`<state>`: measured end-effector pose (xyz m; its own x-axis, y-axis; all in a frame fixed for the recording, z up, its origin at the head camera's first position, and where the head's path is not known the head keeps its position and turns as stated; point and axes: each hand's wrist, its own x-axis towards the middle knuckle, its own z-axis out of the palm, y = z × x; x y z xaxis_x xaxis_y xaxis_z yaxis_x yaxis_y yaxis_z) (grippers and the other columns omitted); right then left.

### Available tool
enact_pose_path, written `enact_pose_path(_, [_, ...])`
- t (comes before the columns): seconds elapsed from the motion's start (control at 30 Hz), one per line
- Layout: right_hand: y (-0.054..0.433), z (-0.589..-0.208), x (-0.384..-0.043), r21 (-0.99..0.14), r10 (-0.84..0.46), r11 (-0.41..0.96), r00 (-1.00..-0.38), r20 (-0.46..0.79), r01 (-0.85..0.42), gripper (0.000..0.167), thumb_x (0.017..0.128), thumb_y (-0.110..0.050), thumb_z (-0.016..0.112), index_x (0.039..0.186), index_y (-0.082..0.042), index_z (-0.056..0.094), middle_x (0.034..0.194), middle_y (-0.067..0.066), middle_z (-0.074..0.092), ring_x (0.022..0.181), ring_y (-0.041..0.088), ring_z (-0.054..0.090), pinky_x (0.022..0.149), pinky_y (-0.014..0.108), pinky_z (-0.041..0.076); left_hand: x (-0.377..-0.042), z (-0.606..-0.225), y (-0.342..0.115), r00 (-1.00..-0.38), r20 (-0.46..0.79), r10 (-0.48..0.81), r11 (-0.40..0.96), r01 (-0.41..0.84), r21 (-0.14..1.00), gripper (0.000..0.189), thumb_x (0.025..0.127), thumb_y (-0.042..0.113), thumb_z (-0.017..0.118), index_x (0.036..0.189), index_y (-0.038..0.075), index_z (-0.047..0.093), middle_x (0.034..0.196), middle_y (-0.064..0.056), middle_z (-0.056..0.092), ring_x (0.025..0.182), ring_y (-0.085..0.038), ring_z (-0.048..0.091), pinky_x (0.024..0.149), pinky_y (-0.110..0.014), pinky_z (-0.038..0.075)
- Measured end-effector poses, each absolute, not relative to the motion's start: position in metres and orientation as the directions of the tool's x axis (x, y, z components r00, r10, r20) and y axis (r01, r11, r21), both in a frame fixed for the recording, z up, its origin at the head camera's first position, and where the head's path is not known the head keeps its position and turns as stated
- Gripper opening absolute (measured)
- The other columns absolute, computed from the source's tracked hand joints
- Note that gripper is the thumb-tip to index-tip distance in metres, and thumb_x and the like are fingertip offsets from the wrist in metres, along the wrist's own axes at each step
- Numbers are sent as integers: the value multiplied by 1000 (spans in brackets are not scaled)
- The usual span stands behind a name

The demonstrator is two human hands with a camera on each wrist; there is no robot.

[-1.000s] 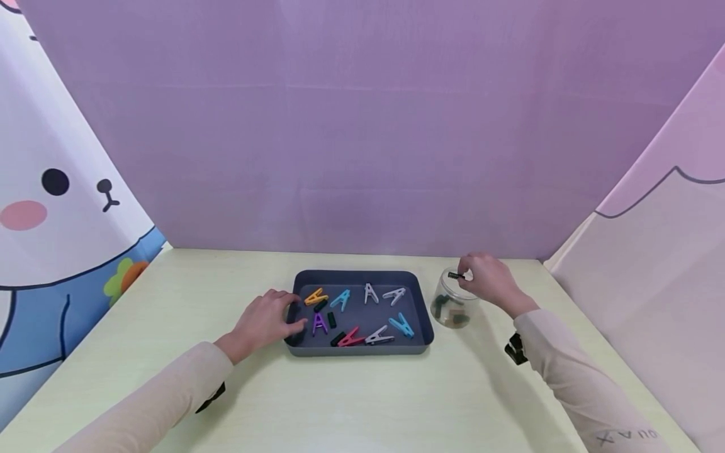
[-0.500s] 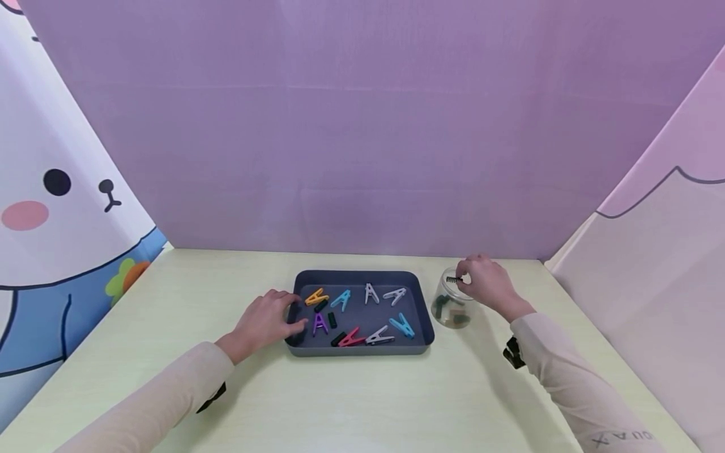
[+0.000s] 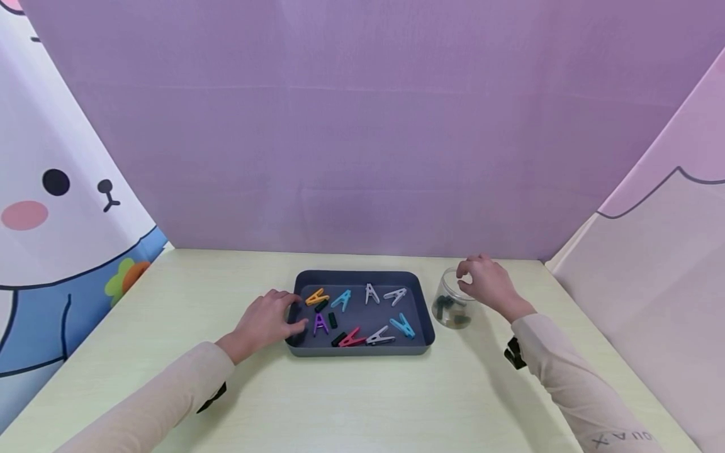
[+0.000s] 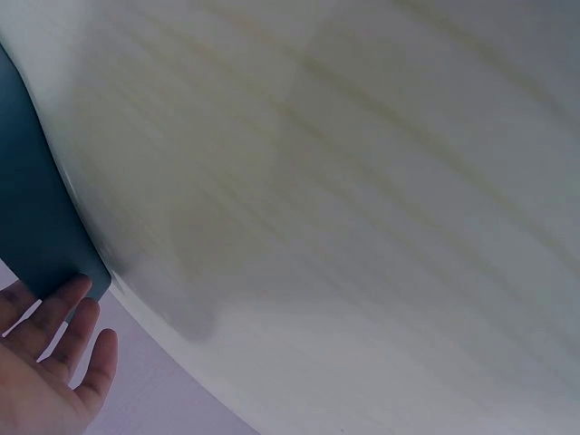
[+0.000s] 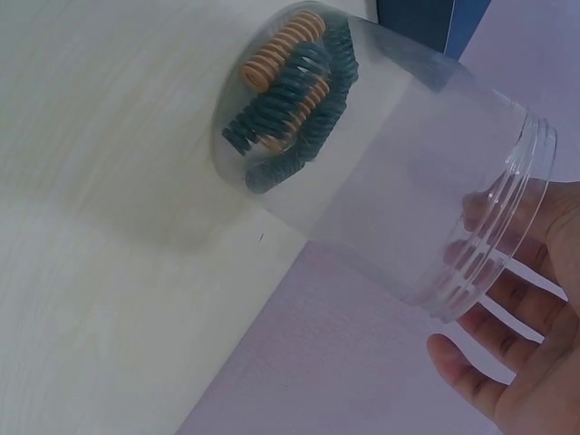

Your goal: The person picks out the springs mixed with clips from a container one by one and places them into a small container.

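My left hand (image 3: pixel 269 324) rests at the left side of a dark grey tray (image 3: pixel 362 352), fingers and thumb spread at its rim. In the left wrist view, its fingertips lie against the outer wall of the tray (image 4: pixel 36 181). My right hand (image 3: pixel 489 283) is over the mouth of a clear jar (image 3: pixel 444 292), thumb and fingertips apart, with nothing between them. Several coil springs lie at the jar's bottom, dark green springs (image 5: pixel 313 136) and orange springs (image 5: pixel 283 50). Inside the tray are a few short dark springs (image 3: pixel 332 320).
Several plastic clips share the tray: a yellow clip (image 3: pixel 316 297), a purple clip (image 3: pixel 320 323), a red clip (image 3: pixel 352 338), plus blue and whitish ones. The pale table (image 3: pixel 362 402) meets a purple backdrop (image 3: pixel 362 157) behind the tray and jar.
My right hand held a dark spring over the jar's mouth, then let it go; the spring is now down in the jar. The left hand and the tray have stayed put.
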<state>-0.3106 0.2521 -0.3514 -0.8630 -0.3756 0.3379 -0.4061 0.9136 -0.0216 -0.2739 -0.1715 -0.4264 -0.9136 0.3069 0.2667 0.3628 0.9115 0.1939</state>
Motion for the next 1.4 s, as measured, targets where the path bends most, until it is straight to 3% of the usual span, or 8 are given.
enact_pose_path(0.93, [223,-338,-306,-4,-449,876,-820,356,-482,14,75,-12,69,88,-8,68,92,6,66,90,26,57,72,41,49,-273,-426,-172,-912,271,308,912,364,187,53,74,49,66,109,10,64,107,-11,65,98,-28,58,82,-44,49])
enact_pose_path(1.4, [188,-347,-298,86,-551,826,-768,326,-556,15,74,-16,71,88,-11,68,89,1,65,81,21,56,68,36,49,-274,-426,-171,-919,252,302,916,353,191,55,74,50,66,111,9,63,109,-11,65,99,-28,58,83,-44,49])
